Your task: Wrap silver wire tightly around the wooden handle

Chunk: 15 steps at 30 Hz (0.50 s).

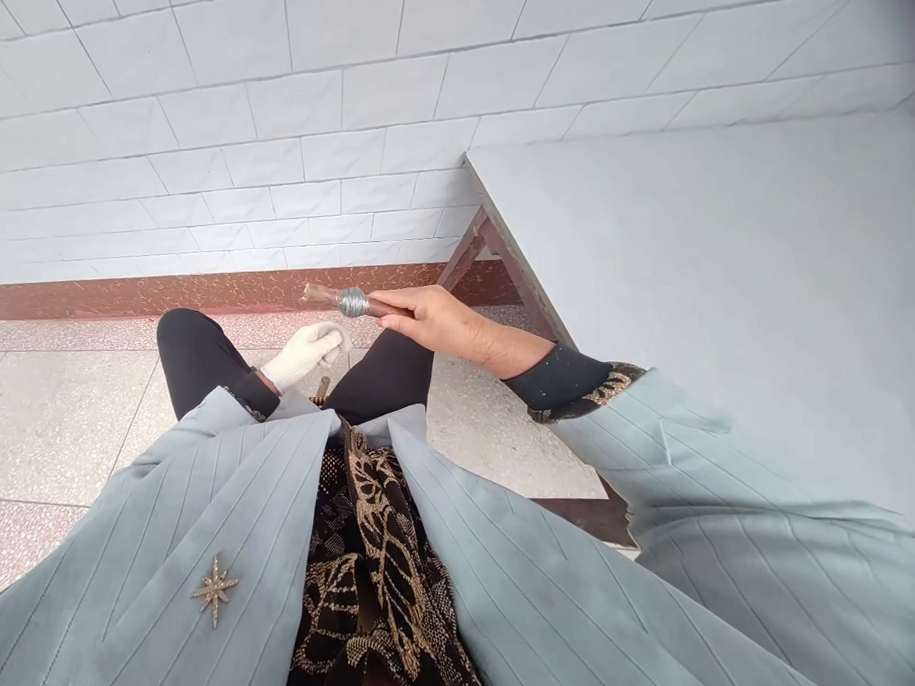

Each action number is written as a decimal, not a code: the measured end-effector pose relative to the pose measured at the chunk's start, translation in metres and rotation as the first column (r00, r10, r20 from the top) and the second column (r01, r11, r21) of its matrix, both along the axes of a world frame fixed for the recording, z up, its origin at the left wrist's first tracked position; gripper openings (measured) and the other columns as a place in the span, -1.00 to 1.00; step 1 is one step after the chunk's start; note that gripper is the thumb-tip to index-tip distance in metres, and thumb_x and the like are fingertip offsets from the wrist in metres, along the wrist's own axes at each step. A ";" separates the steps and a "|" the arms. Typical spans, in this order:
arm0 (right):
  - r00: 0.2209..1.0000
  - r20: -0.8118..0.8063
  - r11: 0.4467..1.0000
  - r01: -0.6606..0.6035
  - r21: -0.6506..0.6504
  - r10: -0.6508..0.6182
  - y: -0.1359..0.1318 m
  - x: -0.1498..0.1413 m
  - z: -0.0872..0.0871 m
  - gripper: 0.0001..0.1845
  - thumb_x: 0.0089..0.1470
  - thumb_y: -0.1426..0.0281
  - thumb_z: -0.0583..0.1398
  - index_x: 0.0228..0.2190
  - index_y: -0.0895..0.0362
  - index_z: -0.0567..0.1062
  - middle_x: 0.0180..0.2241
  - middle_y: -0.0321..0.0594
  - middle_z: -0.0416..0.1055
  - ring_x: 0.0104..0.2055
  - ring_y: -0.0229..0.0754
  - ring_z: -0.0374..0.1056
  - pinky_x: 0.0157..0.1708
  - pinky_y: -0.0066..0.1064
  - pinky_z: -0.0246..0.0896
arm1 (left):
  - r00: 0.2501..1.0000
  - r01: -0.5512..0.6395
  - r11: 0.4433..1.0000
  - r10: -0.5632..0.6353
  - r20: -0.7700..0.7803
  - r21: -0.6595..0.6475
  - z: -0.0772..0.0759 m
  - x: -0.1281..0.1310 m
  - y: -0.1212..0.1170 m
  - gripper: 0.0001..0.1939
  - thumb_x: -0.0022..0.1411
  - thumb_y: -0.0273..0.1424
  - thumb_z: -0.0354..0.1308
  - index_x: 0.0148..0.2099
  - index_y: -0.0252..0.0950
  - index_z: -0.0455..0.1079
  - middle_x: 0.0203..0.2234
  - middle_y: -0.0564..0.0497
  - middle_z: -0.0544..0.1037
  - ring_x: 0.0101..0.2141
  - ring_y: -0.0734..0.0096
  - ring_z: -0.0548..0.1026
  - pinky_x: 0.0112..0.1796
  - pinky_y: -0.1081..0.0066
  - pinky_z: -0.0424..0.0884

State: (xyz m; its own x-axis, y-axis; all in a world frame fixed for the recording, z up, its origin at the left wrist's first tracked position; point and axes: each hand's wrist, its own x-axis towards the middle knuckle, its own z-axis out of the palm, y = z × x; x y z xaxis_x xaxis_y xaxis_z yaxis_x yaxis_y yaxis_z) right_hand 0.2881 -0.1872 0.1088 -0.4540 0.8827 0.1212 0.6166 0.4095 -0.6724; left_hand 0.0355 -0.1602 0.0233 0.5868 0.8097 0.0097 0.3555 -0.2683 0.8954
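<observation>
In my right hand [420, 317], bare and closed, is a brown stick-like tool, perhaps a brush [352, 301]. Silvery wire is wound round its middle, and its pale, flared tip points left. My left hand [305, 354] wears a white glove, its fingers curled at the edge of a thin, pale, rounded thing [339, 336] that I cannot make out fully. The tool's tip is above the gloved hand, apart from it. A small brownish rod end [322, 386] shows between my legs, below the gloved hand.
On the right stands a pale-topped table [699, 291] with reddish-brown legs, close to my right arm. A white tiled wall [285, 127] with a reddish-brown skirting band [166, 293] rises in front. Speckled floor tiles [57, 419] lie at the left.
</observation>
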 end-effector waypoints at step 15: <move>0.770 0.625 0.991 0.083 0.104 -0.130 0.006 0.012 -0.015 -0.63 0.45 0.35 0.11 0.12 0.22 0.57 0.07 0.12 0.55 0.03 0.12 0.49 -0.05 -0.18 0.30 | 0.708 0.416 0.757 0.077 -0.702 0.504 0.023 0.008 -0.029 -0.63 0.58 -0.34 -0.04 -0.05 -0.32 0.61 -0.24 -0.15 0.70 -0.22 0.12 0.67 -0.20 0.25 0.45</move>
State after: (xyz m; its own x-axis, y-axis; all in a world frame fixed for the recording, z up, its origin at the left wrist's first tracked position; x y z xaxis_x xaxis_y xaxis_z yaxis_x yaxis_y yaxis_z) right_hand 0.2997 -0.1809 0.0935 -0.3526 0.9306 -0.0979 0.9343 0.3442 -0.0925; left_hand 0.0432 -0.1890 0.0461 0.7584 0.6518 0.0011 0.6503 -0.7567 0.0668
